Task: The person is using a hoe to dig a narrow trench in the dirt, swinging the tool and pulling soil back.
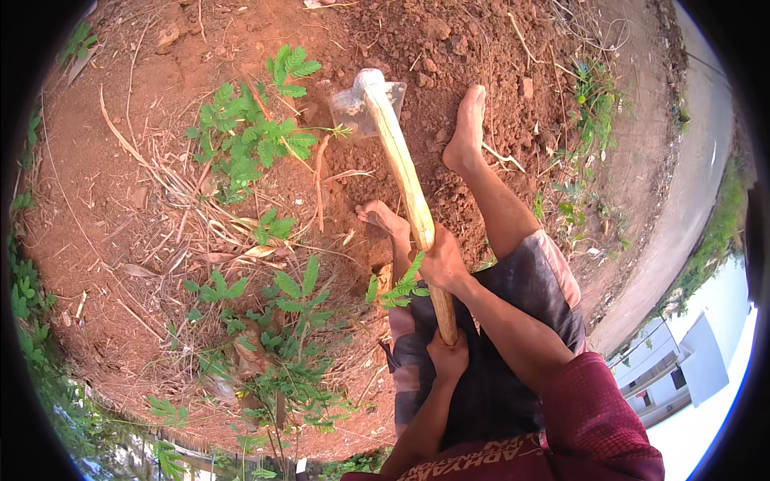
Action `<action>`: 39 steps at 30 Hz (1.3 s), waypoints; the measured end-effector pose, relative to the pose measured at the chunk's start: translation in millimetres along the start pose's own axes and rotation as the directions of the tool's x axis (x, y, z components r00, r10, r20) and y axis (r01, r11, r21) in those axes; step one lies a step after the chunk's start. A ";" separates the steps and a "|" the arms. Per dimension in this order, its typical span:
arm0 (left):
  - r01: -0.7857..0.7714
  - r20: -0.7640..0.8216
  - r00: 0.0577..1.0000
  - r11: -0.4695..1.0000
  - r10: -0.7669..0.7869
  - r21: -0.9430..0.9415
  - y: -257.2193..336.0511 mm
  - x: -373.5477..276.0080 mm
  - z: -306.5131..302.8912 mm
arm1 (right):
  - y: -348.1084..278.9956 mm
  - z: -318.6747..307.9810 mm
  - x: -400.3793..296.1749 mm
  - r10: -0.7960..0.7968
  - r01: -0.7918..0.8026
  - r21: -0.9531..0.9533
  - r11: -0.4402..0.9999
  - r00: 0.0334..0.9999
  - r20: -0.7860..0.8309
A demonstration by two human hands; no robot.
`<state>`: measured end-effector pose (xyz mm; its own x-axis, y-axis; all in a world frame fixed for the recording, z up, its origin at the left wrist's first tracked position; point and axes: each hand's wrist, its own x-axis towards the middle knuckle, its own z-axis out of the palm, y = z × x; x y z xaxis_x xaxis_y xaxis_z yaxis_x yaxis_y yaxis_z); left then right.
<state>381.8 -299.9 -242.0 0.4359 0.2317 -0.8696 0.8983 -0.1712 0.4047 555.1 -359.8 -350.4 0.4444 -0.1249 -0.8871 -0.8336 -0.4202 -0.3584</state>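
Note:
A hoe with a wooden handle (402, 162) slants up from the person's lap to its metal blade (355, 111), which is over the reddish soil at the upper middle. My right hand (444, 258) is wrapped around the handle at about its lower third. Lower down, my left hand (449, 355) grips the handle near its end. The blade is beside a leafy green plant (240, 132), with loosened soil (439, 54) to its right. Two bare feet stand on the ground, the right one (468, 126) to the right of the blade, the left one (385, 217) below it.
Dry stalks and leaves (210, 228) lie left of the feet. More green plants (289, 337) grow at the lower left. A small leafy sprig (403, 288) overlaps the handle area. A paved road (686, 198) curves along the right, with a white building (674, 361) beyond.

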 end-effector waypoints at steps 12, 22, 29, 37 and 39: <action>-0.113 0.071 0.992 0.970 0.100 0.217 20.1 142.6 -23.1 | -122.9 -29.5 62.7 -0.140 0.193 0.345 0.919 0.975 -0.173; -0.057 0.025 0.998 0.993 0.055 0.107 -1.4 27.4 -9.8 | -15.0 -7.3 7.9 -0.002 0.010 0.111 0.994 0.997 -0.074; -0.161 0.015 0.987 0.987 0.161 -0.004 63.0 139.3 9.9 | -103.8 -45.3 72.4 -0.191 0.239 0.213 0.947 0.956 -0.222; 0.154 0.123 0.987 0.841 -0.104 -0.518 16.8 120.9 44.9 | -82.9 -3.0 92.2 -0.147 0.122 -0.246 0.962 0.985 -0.088; 0.208 0.114 0.978 0.831 -0.174 -0.515 5.1 99.0 36.6 | -80.4 16.1 73.1 -0.068 0.058 -0.280 0.958 0.997 -0.025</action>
<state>427.5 -312.9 -336.4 0.2635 0.1472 -0.9534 0.8661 0.3992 0.3010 649.3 -320.7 -391.0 0.5079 -0.1191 -0.8531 -0.6815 -0.6614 -0.3134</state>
